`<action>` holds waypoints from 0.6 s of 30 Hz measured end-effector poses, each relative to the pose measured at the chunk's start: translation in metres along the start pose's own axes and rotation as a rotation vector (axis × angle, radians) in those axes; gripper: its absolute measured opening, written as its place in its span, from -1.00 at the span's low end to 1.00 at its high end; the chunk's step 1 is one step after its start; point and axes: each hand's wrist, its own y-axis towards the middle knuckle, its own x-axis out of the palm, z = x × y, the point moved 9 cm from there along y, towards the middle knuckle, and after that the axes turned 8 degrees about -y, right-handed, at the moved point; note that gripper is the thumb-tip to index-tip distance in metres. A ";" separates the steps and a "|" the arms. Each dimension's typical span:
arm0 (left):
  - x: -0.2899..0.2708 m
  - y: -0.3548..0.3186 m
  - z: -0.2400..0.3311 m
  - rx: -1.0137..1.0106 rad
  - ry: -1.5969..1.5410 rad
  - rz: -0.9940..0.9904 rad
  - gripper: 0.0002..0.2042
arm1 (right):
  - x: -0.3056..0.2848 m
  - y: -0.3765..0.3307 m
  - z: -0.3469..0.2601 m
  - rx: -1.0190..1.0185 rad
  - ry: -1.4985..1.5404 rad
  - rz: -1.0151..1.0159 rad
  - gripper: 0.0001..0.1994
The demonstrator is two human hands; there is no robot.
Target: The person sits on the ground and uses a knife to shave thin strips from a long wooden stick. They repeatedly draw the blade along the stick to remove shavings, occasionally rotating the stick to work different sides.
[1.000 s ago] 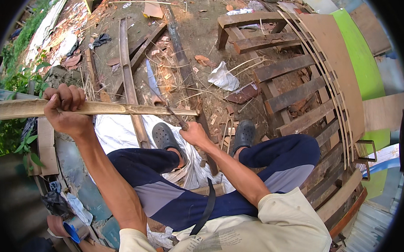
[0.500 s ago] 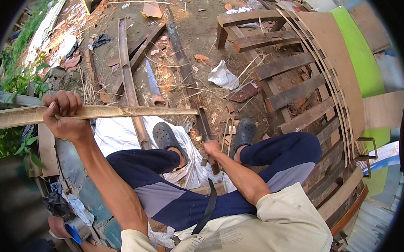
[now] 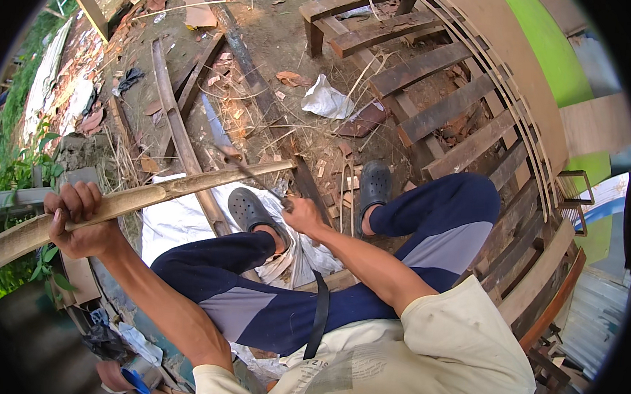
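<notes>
My left hand is wrapped round a split bamboo strip, which rises to the right from the left edge. Low in front of my shins, my right hand is closed on the handle of a long, thin, dark-bladed knife. The blade points up and to the left and crosses the bamboo between my left hand and its far end; I cannot tell whether it touches. A white sheet lies under the strip and around my left shoe.
A handsaw lies on the ground ahead, beside a long trough-like strip and a dark wooden beam. To the right stands a slatted wooden frame with thin bent strips along it. A crumpled white bag lies between.
My right hand has risen and moved left, bringing the knife up across the bamboo. My left hand and its end of the strip have dropped lower. The view has shifted slightly.
</notes>
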 end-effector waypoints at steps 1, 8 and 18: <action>0.003 0.000 -0.002 -0.011 -0.014 -0.019 -0.77 | 0.005 -0.002 0.044 0.192 -0.058 -0.013 -0.70; 0.012 0.001 -0.010 -0.036 -0.031 -0.049 -0.78 | -0.026 -0.013 -0.041 0.225 -0.017 -0.178 -0.66; 0.035 -0.004 -0.011 -0.039 -0.018 -0.058 -0.79 | -0.046 -0.049 -0.135 -0.247 0.180 0.019 -0.79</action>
